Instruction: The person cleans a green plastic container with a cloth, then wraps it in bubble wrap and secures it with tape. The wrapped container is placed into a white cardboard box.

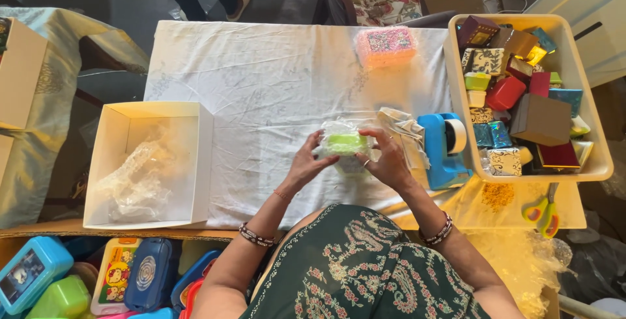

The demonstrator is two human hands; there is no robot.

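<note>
Head view only.

Left hand (305,162) and right hand (386,161): both curled partway, fingertips pinching a small green box (345,144) through its clear plastic wrap (340,129). Left grips the near-left end, right the right end, thumb across the top edge.

Green box position: held just above the white-clothed surface (261,84), just left of the blue tape dispenser (445,149). Contact with the cloth not discernible.

Landmark: tape dispenser. Crumpled paper (403,130) touching its left side. Cream tray (590,107) of assorted small boxes just right of it. Pink box (386,45) beyond it, slightly left. Open white carton (149,162) with loose plastic film inside, well to its left. Scissors (542,211) nearer than it, to the right.

Risks (judgement): wrap loose and bunched at the far side, so likely to spring open if either pinch slackens; smooth film may let the box slide within the grip; paper close by could catch in a fold.

Orientation: long axis running left to right, across the body; broad face up, ends toward each hand.
</note>
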